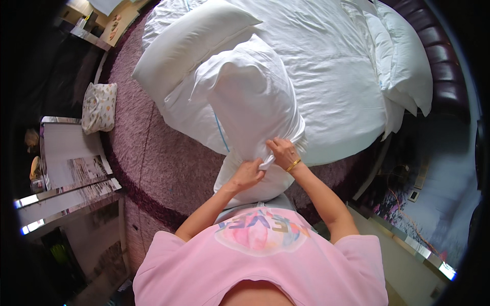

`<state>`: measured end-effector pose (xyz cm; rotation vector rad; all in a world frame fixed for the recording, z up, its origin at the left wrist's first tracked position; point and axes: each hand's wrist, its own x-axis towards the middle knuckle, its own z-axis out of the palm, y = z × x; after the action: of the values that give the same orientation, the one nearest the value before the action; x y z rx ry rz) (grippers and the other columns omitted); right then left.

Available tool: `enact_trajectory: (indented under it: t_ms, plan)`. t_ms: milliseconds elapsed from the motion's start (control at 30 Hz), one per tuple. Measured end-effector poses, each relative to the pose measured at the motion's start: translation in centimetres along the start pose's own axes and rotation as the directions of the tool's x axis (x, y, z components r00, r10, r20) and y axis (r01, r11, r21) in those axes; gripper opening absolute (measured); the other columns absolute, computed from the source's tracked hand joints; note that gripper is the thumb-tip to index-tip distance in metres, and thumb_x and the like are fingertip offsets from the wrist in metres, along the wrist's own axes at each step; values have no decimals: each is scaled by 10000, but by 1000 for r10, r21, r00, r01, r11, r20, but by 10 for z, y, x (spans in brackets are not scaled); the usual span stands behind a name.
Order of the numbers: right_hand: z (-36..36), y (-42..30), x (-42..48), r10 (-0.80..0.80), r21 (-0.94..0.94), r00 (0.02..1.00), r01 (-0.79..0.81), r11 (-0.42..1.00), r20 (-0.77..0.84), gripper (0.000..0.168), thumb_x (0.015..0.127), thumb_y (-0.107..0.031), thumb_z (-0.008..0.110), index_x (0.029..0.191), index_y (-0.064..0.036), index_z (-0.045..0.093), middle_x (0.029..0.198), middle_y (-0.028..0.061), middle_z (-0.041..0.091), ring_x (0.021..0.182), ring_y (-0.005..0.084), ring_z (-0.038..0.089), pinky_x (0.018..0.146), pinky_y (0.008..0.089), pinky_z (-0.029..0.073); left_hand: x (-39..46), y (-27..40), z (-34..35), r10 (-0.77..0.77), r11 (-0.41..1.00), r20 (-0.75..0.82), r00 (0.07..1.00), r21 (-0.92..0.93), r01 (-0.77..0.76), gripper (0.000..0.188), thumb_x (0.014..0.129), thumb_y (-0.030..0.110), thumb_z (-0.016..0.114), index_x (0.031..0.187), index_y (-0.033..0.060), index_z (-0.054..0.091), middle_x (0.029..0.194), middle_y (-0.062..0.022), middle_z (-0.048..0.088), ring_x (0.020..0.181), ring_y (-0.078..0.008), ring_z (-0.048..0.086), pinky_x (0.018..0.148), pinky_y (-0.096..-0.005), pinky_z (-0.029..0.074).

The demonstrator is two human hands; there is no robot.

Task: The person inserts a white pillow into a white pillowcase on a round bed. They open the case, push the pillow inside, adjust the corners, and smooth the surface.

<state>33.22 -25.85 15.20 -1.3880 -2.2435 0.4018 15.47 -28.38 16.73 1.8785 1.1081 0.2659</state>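
Observation:
Both of my hands grip the gathered edge of a white pillowcase (252,103). My left hand (249,176) pinches the cloth at its near end, and my right hand (284,153), with a gold bracelet at the wrist, holds the fabric just beside it. The pillowcase spreads away from me over the bed, puffed up at its far part. Below my hands a white pillow (264,187) bulges out against my body; how far it goes into the case is hidden. Another white pillow (191,46) lies at the bed's left side.
A round bed (337,84) with a white sheet fills the top. More white pillows (405,61) lean by a dark purple padded headboard (442,57). Purple carpet (134,114) surrounds the bed. A patterned cloth bag (98,107) stands on the left, near a wooden shelf (120,23).

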Motion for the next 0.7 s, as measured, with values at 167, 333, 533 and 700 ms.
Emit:
enact_trajectory:
  t_ms: [167,333,533,700]
  plan:
    - [20,6,-4,104,75,993,-108,991,50,169,653,-10,517,802,-89,501,608,93,550,573,276,554,522,370,431,33,-49,-49,-285,860,35,958,-431,272,383,799,308,517,1053,39,420,821,-113,547,743,-192,518,650,-297,411]
    - [28,4,3,151,45,986,-154,987,72,278,597,-13,590,839,-105,487,636,82,566,587,270,560,525,351,428,100,-123,-118,-374,919,-780,502,-385,87,556,766,288,582,1155,26,285,862,-128,535,739,-222,521,662,-318,428]
    - [36,-9,2,199,75,979,-202,977,41,309,573,49,538,835,-106,485,537,102,506,538,282,539,506,367,407,153,-185,-207,-300,929,-722,624,-73,362,354,720,312,595,922,32,516,793,-164,588,746,-307,567,642,-392,430]
    - [52,-21,6,245,24,964,-249,968,104,325,564,13,569,850,-105,469,593,66,531,586,251,549,541,354,401,203,-163,-292,-389,904,-781,488,-427,37,340,724,262,592,937,21,481,859,-147,567,802,-287,549,690,-370,416]
